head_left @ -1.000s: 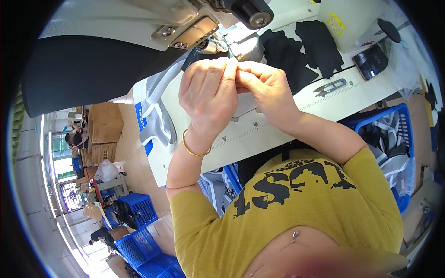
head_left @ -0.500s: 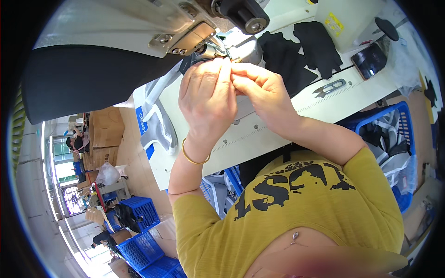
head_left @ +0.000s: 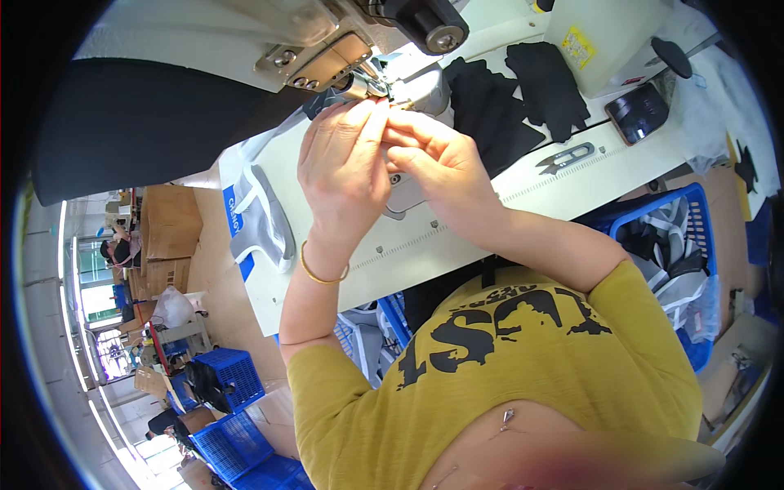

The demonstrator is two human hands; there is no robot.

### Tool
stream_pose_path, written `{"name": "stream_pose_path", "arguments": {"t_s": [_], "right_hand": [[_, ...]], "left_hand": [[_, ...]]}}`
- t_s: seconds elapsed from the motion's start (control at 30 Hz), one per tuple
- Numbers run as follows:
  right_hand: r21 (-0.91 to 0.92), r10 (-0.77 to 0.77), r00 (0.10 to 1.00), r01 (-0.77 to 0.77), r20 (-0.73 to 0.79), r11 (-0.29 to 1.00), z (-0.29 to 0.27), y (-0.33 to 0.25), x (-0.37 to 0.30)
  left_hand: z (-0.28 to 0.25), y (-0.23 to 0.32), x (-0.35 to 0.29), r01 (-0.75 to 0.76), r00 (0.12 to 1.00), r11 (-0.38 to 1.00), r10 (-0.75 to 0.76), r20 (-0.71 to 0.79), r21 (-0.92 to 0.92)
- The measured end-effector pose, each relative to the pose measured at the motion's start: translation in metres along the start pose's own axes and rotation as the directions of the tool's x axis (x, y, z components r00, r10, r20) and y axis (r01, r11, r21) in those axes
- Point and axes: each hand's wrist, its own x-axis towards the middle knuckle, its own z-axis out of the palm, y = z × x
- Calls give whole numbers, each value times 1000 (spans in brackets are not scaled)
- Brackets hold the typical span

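Observation:
Both hands are raised close together at the sewing machine's needle area. My left hand is closed, its fingers bunched and pointing at the presser foot. A dark piece of material shows just behind its fingers. My right hand is closed too, thumb and fingers pinched together against the left fingertips. Whatever sits between the fingertips is hidden. To the left of my left hand, a grey and white shoe upper lies on the white machine table.
Black fabric pieces, thread snips and a dark phone lie right of the hands. A blue basket with grey and black pieces stands at the right. Blue crates and cardboard boxes stand left.
The whole view has shifted slightly, so everything sits a little further left. The right hand's thumb and fingers have bent a little; both hands stay at the needle area.

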Motion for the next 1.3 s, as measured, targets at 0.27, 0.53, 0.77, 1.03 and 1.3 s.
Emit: {"name": "stream_pose_path", "arguments": {"t_s": [0.27, 0.53, 0.77, 1.03, 1.3], "right_hand": [[14, 40, 998, -40, 39, 999, 2, 0, -4], [48, 14, 999, -16, 41, 999, 4, -1, -3], [55, 31, 999, -33, 44, 998, 4, -2, -6], [-107, 49, 996, -40, 81, 993, -5, -3, -9], [-168, 10, 998, 0, 57, 986, -18, -3, -11]], "left_hand": [[5, -6, -4, -34, 998, 999, 32, -51, -37], [4, -7, -2, -30, 999, 999, 29, -19, -42], [7, -22, -18, -33, 996, 996, 26, -89, -87], [-7, -63, -17, 51, 992, 984, -30, -123, 170], [0, -82, -2, 204, 913, 954, -266, 308, 219]]}}
